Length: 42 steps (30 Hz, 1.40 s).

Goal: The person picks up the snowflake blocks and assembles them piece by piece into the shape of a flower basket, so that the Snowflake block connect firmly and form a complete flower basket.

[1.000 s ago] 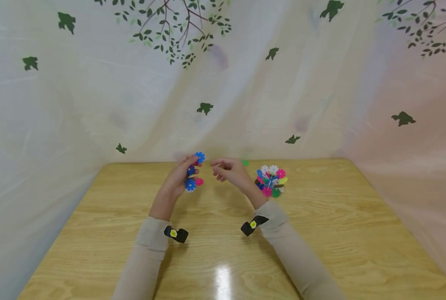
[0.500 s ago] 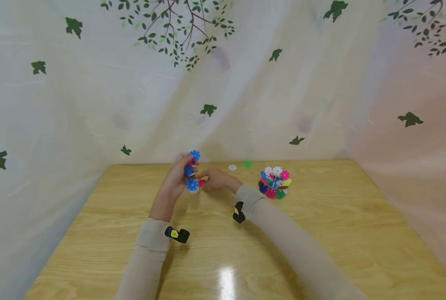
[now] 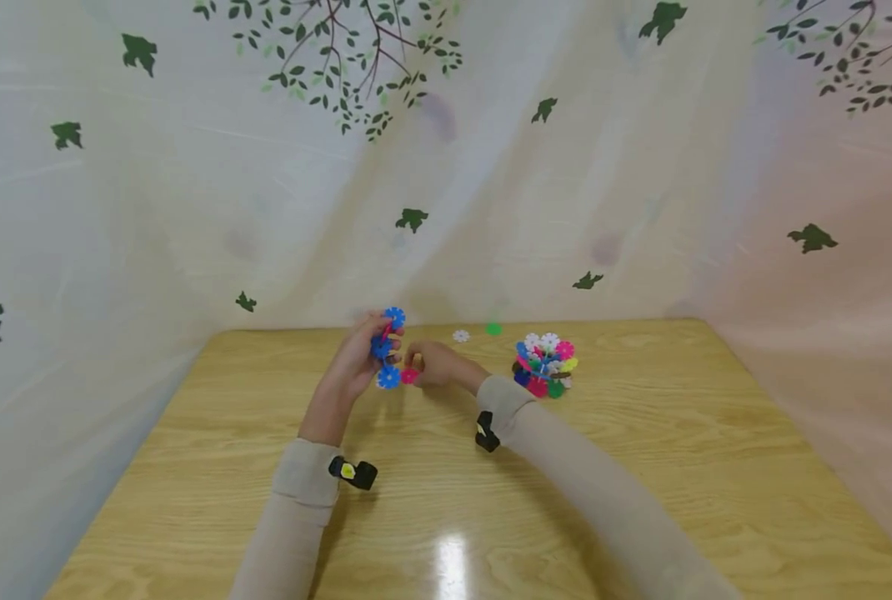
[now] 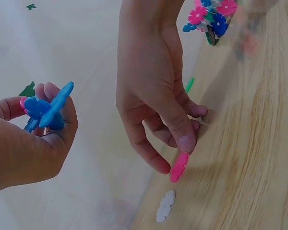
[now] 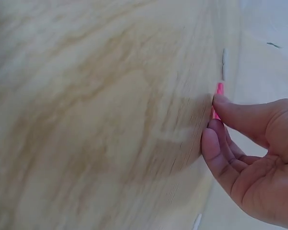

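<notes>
My left hand (image 3: 356, 354) holds a linked piece of blue notched snowflake discs (image 3: 388, 377) with a bit of pink between them, above the left back of the table. Just to its right, my right hand (image 3: 442, 364) reaches down to the tabletop. Thumb and forefinger pinch a single pink snowflake disc (image 5: 220, 88), its far end poking out past the thumb. A white disc (image 4: 165, 206) lies close by the pink one in the left wrist view; the left hand's piece hides it in the head view.
A rounded cluster of many-coloured joined discs (image 3: 545, 365) stands right of my right hand. Near the back edge lie another white disc (image 3: 461, 336) and a green disc (image 3: 493, 329). A pale cloth backdrop (image 3: 303, 233) hangs behind the wooden table (image 3: 446, 467).
My right hand has moved down and left onto the pink disc, which has shifted slightly right. The white disc at the back has come into view. The left hand stays almost in place, holding its piece.
</notes>
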Available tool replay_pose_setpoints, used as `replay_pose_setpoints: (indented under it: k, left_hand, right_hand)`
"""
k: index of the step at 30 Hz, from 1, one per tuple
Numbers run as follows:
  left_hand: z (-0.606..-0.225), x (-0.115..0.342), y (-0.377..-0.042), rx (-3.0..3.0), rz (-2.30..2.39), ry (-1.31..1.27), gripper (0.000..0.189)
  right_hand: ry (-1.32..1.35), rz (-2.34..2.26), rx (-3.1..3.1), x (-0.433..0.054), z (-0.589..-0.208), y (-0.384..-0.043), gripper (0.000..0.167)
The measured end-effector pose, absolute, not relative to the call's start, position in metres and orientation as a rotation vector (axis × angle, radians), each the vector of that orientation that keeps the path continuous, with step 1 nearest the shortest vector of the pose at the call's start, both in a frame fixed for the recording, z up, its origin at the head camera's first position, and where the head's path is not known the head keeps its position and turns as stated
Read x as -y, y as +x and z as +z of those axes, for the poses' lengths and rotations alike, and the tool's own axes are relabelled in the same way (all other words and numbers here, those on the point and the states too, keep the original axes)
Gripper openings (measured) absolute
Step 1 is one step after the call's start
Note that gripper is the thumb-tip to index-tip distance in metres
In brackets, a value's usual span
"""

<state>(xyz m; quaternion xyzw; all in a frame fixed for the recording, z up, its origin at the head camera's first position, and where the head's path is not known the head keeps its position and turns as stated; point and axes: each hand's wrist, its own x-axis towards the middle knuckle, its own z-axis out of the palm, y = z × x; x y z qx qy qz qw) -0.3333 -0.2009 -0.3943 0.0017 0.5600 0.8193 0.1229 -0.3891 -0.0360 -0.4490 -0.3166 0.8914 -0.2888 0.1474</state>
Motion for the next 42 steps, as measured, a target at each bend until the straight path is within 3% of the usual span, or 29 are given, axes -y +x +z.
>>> replay_pose_setpoints:
  k: [2, 12, 19, 24, 42]
  left_hand:
    - [-0.395, 0.201, -0.333, -1.633, 2.382, 0.012, 0.010]
    - [-0.399, 0.203, -0.333, -1.650, 2.355, -0.004, 0.008]
    - [-0.401, 0.201, -0.334, -1.666, 2.343, 0.006, 0.007]
    - [-0.402, 0.198, -0.334, -1.614, 2.347, 0.030, 0.009]
    - [-0.401, 0.182, -0.331, -1.665, 2.321, 0.049, 0.010]
  right_hand:
    - [-0.918, -0.828, -2.566, 0.036, -0.448, -0.387, 0.029]
    - [-0.875, -0.906, -2.482, 0.034, -0.446, -0.386, 0.020]
    - [-0.710, -1.656, -2.416, 0.008, -0.424, -0.376, 0.018]
    - [-0.744, -2.058, -2.425, -0.004, -0.409, -0.365, 0.016]
    - [-0.844, -2.171, -2.551, -0.002, -0.407, -0.350, 0.009]
